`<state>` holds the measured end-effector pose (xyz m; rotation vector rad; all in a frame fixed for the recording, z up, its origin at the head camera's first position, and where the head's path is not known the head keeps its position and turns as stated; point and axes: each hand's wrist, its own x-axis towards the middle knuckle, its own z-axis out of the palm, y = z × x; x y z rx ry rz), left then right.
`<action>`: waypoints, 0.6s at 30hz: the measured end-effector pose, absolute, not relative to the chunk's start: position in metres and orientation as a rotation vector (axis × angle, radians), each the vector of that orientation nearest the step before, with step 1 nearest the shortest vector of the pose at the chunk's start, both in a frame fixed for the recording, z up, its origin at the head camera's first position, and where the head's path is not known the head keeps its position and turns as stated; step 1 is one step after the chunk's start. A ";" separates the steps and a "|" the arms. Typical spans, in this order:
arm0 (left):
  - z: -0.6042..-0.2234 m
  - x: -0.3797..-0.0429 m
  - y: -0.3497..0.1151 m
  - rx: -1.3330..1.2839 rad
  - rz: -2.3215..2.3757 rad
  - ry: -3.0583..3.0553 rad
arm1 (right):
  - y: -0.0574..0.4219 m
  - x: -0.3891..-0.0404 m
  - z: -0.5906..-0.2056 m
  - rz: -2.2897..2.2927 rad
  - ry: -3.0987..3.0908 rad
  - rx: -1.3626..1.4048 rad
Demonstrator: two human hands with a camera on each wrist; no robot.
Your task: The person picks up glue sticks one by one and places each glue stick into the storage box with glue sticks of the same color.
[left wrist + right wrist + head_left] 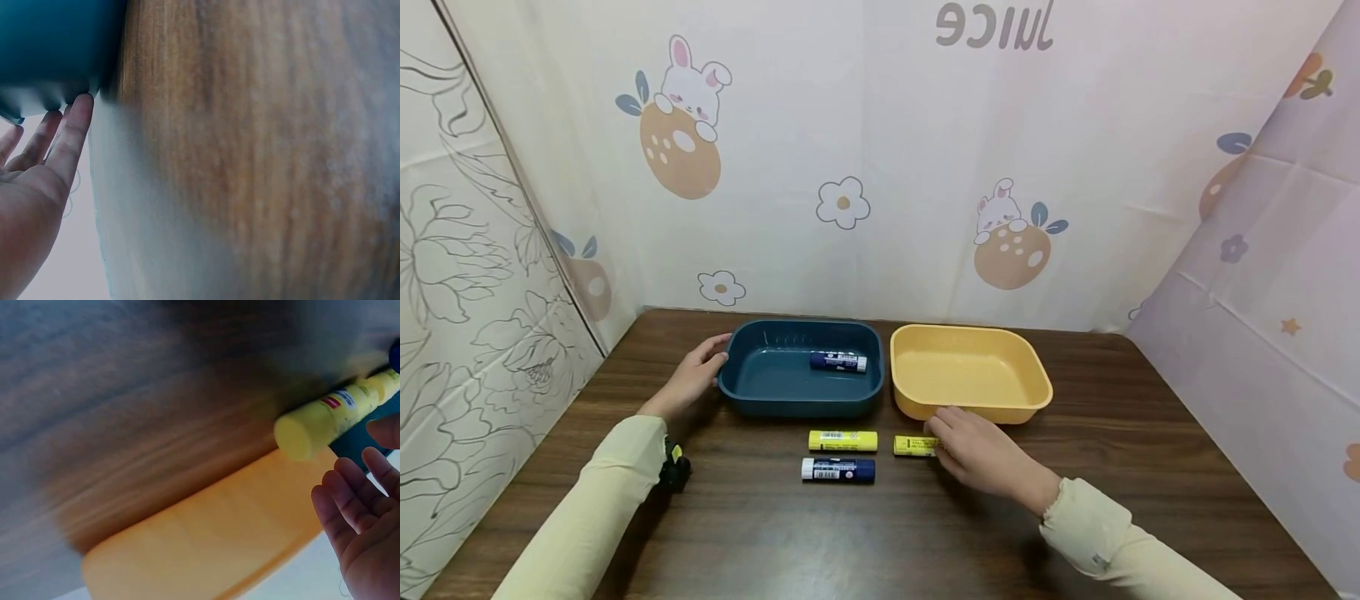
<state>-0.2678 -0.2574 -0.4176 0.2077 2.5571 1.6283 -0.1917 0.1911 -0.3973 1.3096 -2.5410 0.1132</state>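
My left hand [691,377] is at the left end of a dark blue tray [797,408]. In the left wrist view its straight fingers touch the tray's outer wall. My right hand [981,452] hovers around the right end of a yellow glue stick [913,446], covering part of it. From the right wrist, its fingers look loosely extended beside the glue stick's capped end, not wrapped around it. Left of that lie another yellow glue stick [842,441] and a navy glue stick [838,470] with a white cap. A second navy glue stick [837,362] lies inside the blue tray.
A yellow tray [970,413] stands to the right of the blue one, just beyond my right hand. Both are near the back of the brown wooden table [820,542]. Printed curtains [910,167] hang behind and at both sides.
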 end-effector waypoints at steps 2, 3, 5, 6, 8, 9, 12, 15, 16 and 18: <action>-0.418 -0.268 -0.258 0.204 1.629 2.551 | 0.193 -0.191 -0.401 0.092 -2.544 1.295; -0.418 -0.269 -0.258 0.203 1.630 2.549 | 0.194 -0.191 -0.403 0.082 -2.548 1.287; -0.418 -0.269 -0.257 0.201 1.627 2.551 | 0.196 -0.190 -0.407 0.065 -2.560 1.269; -0.418 -0.269 -0.257 0.201 1.627 2.551 | 0.197 -0.190 -0.408 0.063 -2.567 1.261; -0.418 -0.268 -0.257 0.201 1.625 2.556 | 0.199 -0.189 -0.411 0.058 -2.577 1.245; -0.417 -0.268 -0.257 0.203 1.625 2.558 | 0.200 -0.189 -0.412 0.060 -2.579 1.240; -0.417 -0.267 -0.257 0.207 1.627 2.563 | 0.202 -0.189 -0.415 0.074 -2.578 1.232; -0.416 -0.266 -0.256 0.211 1.622 2.569 | 0.204 -0.190 -0.418 0.085 -2.569 1.231; -0.416 -0.266 -0.256 0.209 1.620 2.570 | 0.205 -0.190 -0.419 0.088 -2.567 1.232; -0.416 -0.266 -0.256 0.205 1.619 2.571 | 0.206 -0.190 -0.421 0.090 -2.564 1.233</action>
